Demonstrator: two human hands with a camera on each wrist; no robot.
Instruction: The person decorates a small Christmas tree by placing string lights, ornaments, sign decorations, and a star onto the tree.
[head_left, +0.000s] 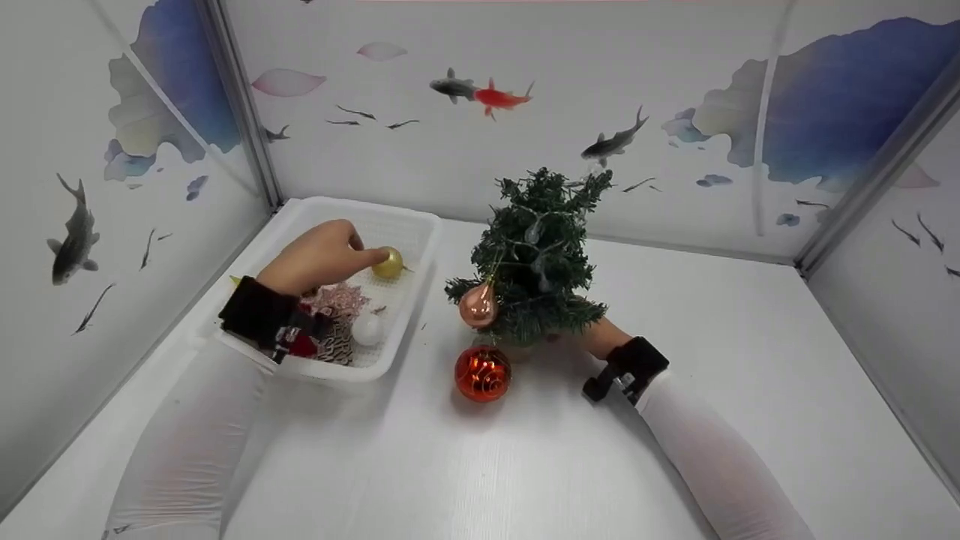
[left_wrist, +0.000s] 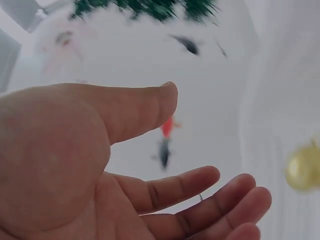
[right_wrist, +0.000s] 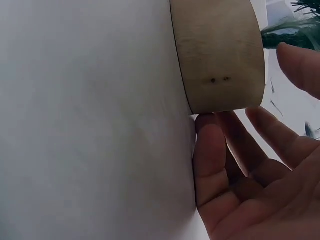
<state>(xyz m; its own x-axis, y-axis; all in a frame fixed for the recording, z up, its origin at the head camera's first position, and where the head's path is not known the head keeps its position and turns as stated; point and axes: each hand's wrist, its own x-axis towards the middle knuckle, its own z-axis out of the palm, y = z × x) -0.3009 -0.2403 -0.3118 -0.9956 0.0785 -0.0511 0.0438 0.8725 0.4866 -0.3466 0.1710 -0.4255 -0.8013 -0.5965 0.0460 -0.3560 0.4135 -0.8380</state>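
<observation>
Over the white basket (head_left: 429, 247), my left hand (head_left: 322, 256) reaches across with thumb and fingers apart. A gold bauble (head_left: 388, 263) lies at its fingertips in the head view; the left wrist view shows that bauble (left_wrist: 303, 169) off to the side of the fingers, with nothing between them. A small green Christmas tree (head_left: 536, 262) stands right of the basket, a copper drop ornament (head_left: 478, 306) hanging on its front. My right hand (head_left: 600, 337) is partly hidden behind the branches. In the right wrist view, its loosely bent fingers touch the tree's wooden base (right_wrist: 220, 60), thumb near the trunk.
A shiny red-orange bauble (head_left: 483, 373) sits on the white table (head_left: 465, 472) before the tree. Inside the basket are a white ball (head_left: 367, 328), a pink glittery ornament (head_left: 341, 298) and other decorations. White panels printed with fish (head_left: 487, 96) enclose the table's back and sides.
</observation>
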